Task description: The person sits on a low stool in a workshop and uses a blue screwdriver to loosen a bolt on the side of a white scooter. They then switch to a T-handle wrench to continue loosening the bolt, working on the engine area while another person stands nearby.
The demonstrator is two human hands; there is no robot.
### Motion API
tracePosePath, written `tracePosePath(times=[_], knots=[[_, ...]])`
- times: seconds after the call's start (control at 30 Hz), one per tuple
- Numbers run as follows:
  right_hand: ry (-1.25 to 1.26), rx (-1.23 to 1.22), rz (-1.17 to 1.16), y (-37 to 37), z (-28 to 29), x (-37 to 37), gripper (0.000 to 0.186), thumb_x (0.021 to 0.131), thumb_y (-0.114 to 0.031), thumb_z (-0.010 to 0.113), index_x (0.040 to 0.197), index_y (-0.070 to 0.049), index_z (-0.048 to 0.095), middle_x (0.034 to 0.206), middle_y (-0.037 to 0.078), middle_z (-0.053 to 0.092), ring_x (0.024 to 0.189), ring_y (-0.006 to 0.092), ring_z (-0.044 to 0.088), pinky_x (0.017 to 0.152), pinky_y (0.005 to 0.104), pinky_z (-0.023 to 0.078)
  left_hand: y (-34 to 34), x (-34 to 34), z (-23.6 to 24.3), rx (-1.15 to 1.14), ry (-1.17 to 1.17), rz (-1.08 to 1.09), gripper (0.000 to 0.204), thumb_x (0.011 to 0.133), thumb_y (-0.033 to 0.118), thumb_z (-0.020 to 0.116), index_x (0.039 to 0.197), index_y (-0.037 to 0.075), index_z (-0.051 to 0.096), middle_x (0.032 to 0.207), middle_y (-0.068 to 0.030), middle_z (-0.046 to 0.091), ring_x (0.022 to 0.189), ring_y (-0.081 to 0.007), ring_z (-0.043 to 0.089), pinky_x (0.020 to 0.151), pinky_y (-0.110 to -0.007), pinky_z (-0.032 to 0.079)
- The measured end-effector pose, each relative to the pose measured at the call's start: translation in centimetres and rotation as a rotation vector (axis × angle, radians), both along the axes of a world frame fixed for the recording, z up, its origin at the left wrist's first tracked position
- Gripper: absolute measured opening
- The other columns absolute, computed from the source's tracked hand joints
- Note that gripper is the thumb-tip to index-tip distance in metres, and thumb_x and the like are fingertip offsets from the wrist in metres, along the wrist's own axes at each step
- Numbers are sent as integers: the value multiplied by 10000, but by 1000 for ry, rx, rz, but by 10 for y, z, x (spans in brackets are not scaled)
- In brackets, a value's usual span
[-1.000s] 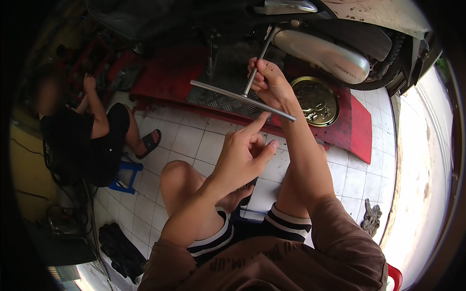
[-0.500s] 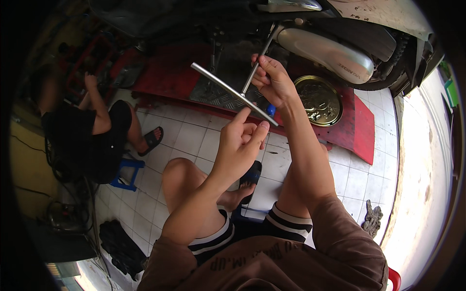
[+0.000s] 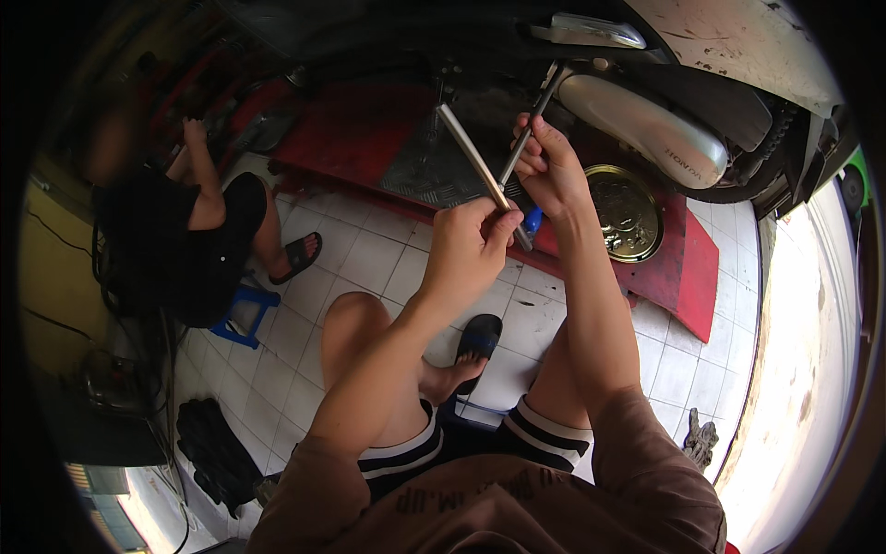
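My left grip (image 3: 475, 242), thumb and fingers closed, pinches the crossbar (image 3: 471, 152) of a T-handle wrench (image 3: 517, 157); my right grip (image 3: 552, 166) curls round its shaft (image 3: 546, 94), which reaches beside the silver scooter casing (image 3: 641, 129), above the red platform (image 3: 697, 277).

One wide, round view looks down and a bit forward from a head, above the brown cloth shirt (image 3: 591, 524), closest at the bottom. The bare left hand (image 3: 464, 254) and bare right hand (image 3: 556, 175) are near, around the middle.
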State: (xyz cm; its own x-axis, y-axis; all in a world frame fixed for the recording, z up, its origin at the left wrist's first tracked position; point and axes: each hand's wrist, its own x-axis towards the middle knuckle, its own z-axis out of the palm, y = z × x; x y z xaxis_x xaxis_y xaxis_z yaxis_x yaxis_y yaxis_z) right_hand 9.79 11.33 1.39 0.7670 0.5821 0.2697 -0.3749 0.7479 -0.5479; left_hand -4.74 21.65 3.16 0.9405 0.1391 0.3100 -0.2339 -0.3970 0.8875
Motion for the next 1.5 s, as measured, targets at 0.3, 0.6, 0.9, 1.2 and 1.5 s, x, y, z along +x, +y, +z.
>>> tracePosePath(times=[0.3,0.6,0.9,1.2,1.5], knots=[[-262,-107,233,-10,-10,-13,277,909,-268,635,904,-2,557,562,-40,439,423,4,315,414,164,231,-23,-27,19,109,-115,-237,480,913,107,596,1365,19,457,584,-32,566,465,-60,480,465,-215,381],[-226,-34,178,-10,-4,-14,284,915,-270,627,954,1,553,591,-46,436,443,5,304,428,172,210,-19,-37,19,85,-22,-259,652,842,120,650,1358,-125,337,515,-101,553,457,-166,560,481,-278,442],[-205,-81,151,-4,-2,-13,274,910,-280,630,914,-25,530,610,-50,395,466,10,318,413,178,248,-6,-37,20,122,35,-232,774,853,104,646,1449,-70,185,542,-44,575,436,-61,480,447,-207,382],[-181,-123,47,-7,-11,-5,227,951,-236,569,959,-12,534,629,-36,408,456,4,301,407,152,245,-10,-44,39,-1,14,-194,712,877,108,624,1433,-86,225,573,-64,595,483,-72,528,488,-215,421],[-171,-18,106,-8,-8,-5,247,950,-258,573,966,-17,524,627,-40,401,463,1,295,412,165,203,-8,-40,37,-66,67,19,717,862,139,639,1383,-160,247,549,-116,595,483,-163,595,478,-279,453]])
